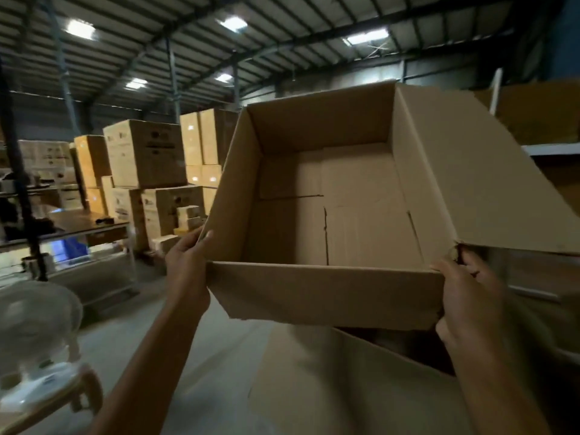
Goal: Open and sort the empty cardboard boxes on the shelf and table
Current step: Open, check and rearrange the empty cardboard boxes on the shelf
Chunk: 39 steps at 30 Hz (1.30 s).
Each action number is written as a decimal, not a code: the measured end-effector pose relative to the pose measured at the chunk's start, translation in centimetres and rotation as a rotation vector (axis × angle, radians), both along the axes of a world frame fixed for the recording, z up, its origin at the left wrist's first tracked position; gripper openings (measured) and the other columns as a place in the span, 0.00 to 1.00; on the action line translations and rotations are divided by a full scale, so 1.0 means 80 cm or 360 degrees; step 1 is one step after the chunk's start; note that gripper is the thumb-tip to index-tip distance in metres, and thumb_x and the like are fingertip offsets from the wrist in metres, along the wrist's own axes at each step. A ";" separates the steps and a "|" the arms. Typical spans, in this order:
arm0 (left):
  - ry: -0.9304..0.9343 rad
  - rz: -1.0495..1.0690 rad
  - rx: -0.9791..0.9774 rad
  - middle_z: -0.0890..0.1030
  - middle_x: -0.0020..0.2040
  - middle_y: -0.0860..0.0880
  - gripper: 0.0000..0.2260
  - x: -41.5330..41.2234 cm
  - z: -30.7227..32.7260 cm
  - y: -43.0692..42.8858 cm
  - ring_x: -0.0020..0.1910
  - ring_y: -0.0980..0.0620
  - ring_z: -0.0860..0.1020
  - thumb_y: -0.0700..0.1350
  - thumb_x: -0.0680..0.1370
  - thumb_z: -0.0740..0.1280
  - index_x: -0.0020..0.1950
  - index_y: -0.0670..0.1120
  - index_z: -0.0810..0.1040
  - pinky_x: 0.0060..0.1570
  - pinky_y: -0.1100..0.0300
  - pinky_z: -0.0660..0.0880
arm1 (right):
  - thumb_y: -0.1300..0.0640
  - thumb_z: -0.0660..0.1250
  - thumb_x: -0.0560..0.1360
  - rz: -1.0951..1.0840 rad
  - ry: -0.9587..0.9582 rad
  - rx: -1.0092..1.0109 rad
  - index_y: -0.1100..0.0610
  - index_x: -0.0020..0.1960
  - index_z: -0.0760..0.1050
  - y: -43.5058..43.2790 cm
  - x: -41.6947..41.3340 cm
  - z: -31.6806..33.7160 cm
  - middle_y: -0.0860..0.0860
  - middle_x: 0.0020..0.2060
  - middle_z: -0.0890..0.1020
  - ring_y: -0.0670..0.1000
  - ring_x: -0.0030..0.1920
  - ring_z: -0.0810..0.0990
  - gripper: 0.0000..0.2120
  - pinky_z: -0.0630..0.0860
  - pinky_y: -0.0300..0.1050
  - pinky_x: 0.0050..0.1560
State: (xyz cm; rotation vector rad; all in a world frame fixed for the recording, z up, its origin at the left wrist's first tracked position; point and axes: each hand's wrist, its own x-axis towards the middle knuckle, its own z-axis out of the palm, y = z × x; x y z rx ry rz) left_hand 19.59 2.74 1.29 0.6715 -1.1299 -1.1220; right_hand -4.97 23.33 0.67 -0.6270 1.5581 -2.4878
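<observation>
Cardboard box (314, 293) sits raised in the head view, mouth tipped toward me, I judge to check it is empty. My left hand (188, 265) and right hand (470, 296) clamp its near corners, fingers curled.

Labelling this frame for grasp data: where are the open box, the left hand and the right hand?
open box (326, 293), head view, outer face of near flap.
left hand (187, 263), head view, back of hand.
right hand (469, 298), head view, back of hand.

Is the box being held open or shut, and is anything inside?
Open and empty: the box has flaps spread, only bare bottom panels visible inside.
</observation>
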 end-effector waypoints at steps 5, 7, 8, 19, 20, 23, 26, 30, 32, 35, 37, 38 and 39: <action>-0.0127 -0.0270 0.0007 0.78 0.60 0.48 0.16 -0.082 0.026 -0.047 0.59 0.49 0.76 0.44 0.80 0.65 0.68 0.47 0.76 0.57 0.55 0.72 | 0.61 0.67 0.76 -0.0181 -0.0129 0.0023 0.55 0.70 0.73 -0.005 -0.044 0.000 0.53 0.55 0.81 0.56 0.56 0.80 0.22 0.76 0.55 0.60; -0.0234 -0.0392 0.0016 0.77 0.60 0.47 0.16 -0.109 0.028 -0.068 0.59 0.48 0.75 0.45 0.80 0.64 0.68 0.47 0.76 0.56 0.55 0.71 | 0.59 0.67 0.77 -0.0286 -0.0143 0.0116 0.55 0.72 0.70 -0.004 -0.054 0.007 0.51 0.57 0.79 0.53 0.57 0.77 0.23 0.73 0.48 0.59; -0.0320 -0.0463 0.0027 0.77 0.61 0.47 0.16 -0.121 0.026 -0.080 0.59 0.47 0.74 0.46 0.81 0.64 0.68 0.48 0.76 0.58 0.53 0.71 | 0.57 0.67 0.78 -0.0326 -0.0150 0.0162 0.54 0.72 0.70 -0.004 -0.058 0.011 0.51 0.57 0.78 0.53 0.57 0.76 0.23 0.72 0.48 0.58; -0.0984 -0.0881 0.0423 0.77 0.58 0.39 0.13 -0.181 -0.011 -0.169 0.59 0.39 0.74 0.49 0.80 0.65 0.60 0.43 0.77 0.62 0.45 0.69 | 0.49 0.66 0.78 -0.0326 -0.0220 0.0934 0.54 0.47 0.76 -0.012 -0.049 -0.010 0.54 0.48 0.78 0.55 0.53 0.75 0.08 0.71 0.58 0.64; -0.0998 -0.0883 0.0403 0.78 0.56 0.40 0.13 -0.181 -0.013 -0.170 0.56 0.41 0.75 0.50 0.80 0.65 0.60 0.43 0.77 0.58 0.47 0.70 | 0.50 0.66 0.78 -0.0313 -0.0252 0.0972 0.55 0.46 0.75 -0.012 -0.046 -0.016 0.54 0.48 0.78 0.55 0.52 0.75 0.08 0.71 0.57 0.64; -0.0965 -0.0893 0.0254 0.77 0.52 0.43 0.07 -0.185 -0.014 -0.165 0.51 0.45 0.75 0.48 0.80 0.64 0.53 0.46 0.79 0.52 0.50 0.70 | 0.53 0.66 0.78 -0.0358 -0.0300 0.0909 0.57 0.50 0.75 -0.013 -0.026 -0.022 0.54 0.47 0.78 0.53 0.47 0.76 0.07 0.74 0.52 0.54; -0.0917 -0.0859 0.0097 0.77 0.54 0.45 0.11 -0.197 -0.023 -0.168 0.53 0.46 0.74 0.41 0.81 0.61 0.47 0.50 0.83 0.54 0.52 0.71 | 0.55 0.66 0.78 -0.0475 -0.0280 0.0875 0.58 0.51 0.76 -0.017 -0.016 -0.019 0.55 0.45 0.79 0.53 0.44 0.76 0.07 0.74 0.50 0.52; -0.0930 -0.0821 -0.0062 0.80 0.55 0.45 0.16 -0.206 -0.030 -0.161 0.54 0.48 0.74 0.36 0.79 0.57 0.50 0.46 0.85 0.56 0.55 0.69 | 0.58 0.65 0.79 -0.0698 -0.0057 0.1156 0.57 0.52 0.76 -0.019 -0.019 -0.024 0.56 0.54 0.79 0.56 0.55 0.78 0.04 0.73 0.54 0.63; -0.0972 -0.0776 -0.0149 0.81 0.58 0.44 0.18 -0.209 -0.032 -0.158 0.60 0.46 0.75 0.34 0.78 0.55 0.51 0.44 0.85 0.60 0.55 0.69 | 0.58 0.65 0.78 -0.0752 0.0082 0.1434 0.58 0.58 0.76 -0.022 -0.041 -0.034 0.56 0.56 0.79 0.58 0.58 0.78 0.10 0.72 0.55 0.64; -0.1089 -0.0760 -0.0254 0.82 0.58 0.44 0.17 -0.215 -0.034 -0.167 0.61 0.47 0.75 0.35 0.79 0.55 0.50 0.44 0.84 0.61 0.53 0.70 | 0.54 0.63 0.78 -0.0863 0.0152 0.1658 0.59 0.58 0.76 -0.019 -0.067 -0.041 0.58 0.56 0.80 0.60 0.56 0.78 0.12 0.73 0.55 0.60; -0.1241 -0.0805 -0.0323 0.82 0.55 0.44 0.18 -0.215 -0.026 -0.175 0.59 0.47 0.76 0.34 0.79 0.55 0.48 0.44 0.84 0.61 0.52 0.71 | 0.54 0.61 0.78 -0.0827 0.0204 0.1632 0.60 0.56 0.78 -0.019 -0.058 -0.028 0.58 0.54 0.81 0.61 0.56 0.79 0.13 0.74 0.53 0.56; -0.1337 -0.0841 -0.0371 0.82 0.54 0.45 0.18 -0.213 -0.020 -0.178 0.57 0.47 0.77 0.34 0.79 0.55 0.49 0.44 0.85 0.60 0.52 0.72 | 0.53 0.61 0.78 -0.0812 0.0185 0.1625 0.60 0.53 0.78 -0.019 -0.049 -0.018 0.58 0.52 0.81 0.61 0.54 0.79 0.12 0.75 0.53 0.55; -0.1437 -0.0878 -0.0426 0.82 0.52 0.45 0.18 -0.213 -0.016 -0.182 0.55 0.48 0.77 0.35 0.79 0.55 0.50 0.43 0.85 0.58 0.53 0.73 | 0.52 0.61 0.78 -0.0819 0.0159 0.1629 0.60 0.49 0.76 -0.018 -0.044 -0.011 0.58 0.50 0.81 0.60 0.52 0.79 0.11 0.76 0.54 0.55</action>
